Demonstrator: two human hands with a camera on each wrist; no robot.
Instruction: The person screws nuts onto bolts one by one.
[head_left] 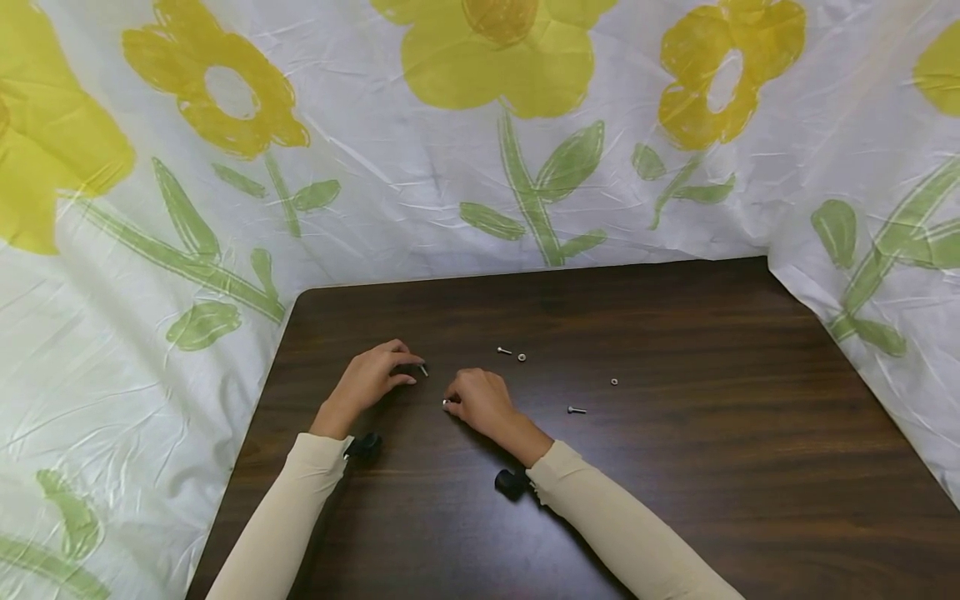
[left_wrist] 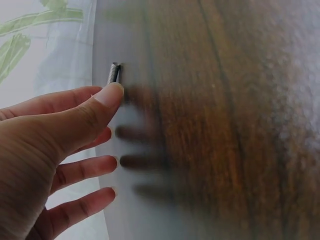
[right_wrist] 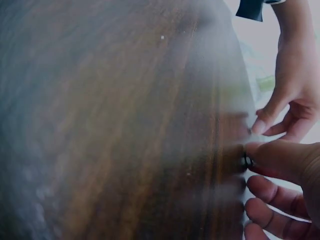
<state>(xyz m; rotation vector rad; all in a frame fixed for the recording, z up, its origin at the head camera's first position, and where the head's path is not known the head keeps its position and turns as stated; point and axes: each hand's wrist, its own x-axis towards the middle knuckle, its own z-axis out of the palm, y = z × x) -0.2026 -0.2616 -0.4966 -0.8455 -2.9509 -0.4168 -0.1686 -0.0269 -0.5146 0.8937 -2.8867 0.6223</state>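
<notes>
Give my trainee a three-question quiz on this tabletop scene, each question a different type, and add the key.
1. Multiple choice: which thing is the left hand nearest to?
a) a spoon
b) a bolt
c) a cup

2. True or false: the right hand lies flat with its fingers spread.

3. Count: in the head view, how many nuts lie on the table away from both hands?

Key:
1. b.
2. False; its fingers are curled, pinching a small metal piece.
3. Two; one is beside a second bolt.
</notes>
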